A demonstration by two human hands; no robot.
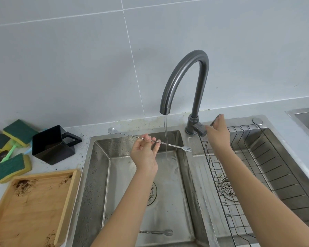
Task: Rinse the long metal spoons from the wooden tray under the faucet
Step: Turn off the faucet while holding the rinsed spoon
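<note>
Head view: left hand pinched long spoon level so stream hit shaft; right hand, fingers loosely open, rested on faucet lever, likely adjusting flow.

Faucet lever mostly hidden behind right hand; can't tell if the fingers grip it or just rest on it. Second utensil on the sink floor: handle end hidden under the left forearm. Left drain half covered by the same arm. Wooden tray cut off at the bottom-left edge. Sponges clipped by the left edge. Another basin cut off at the right edge. Specks on the desk: too small to identify.
</note>
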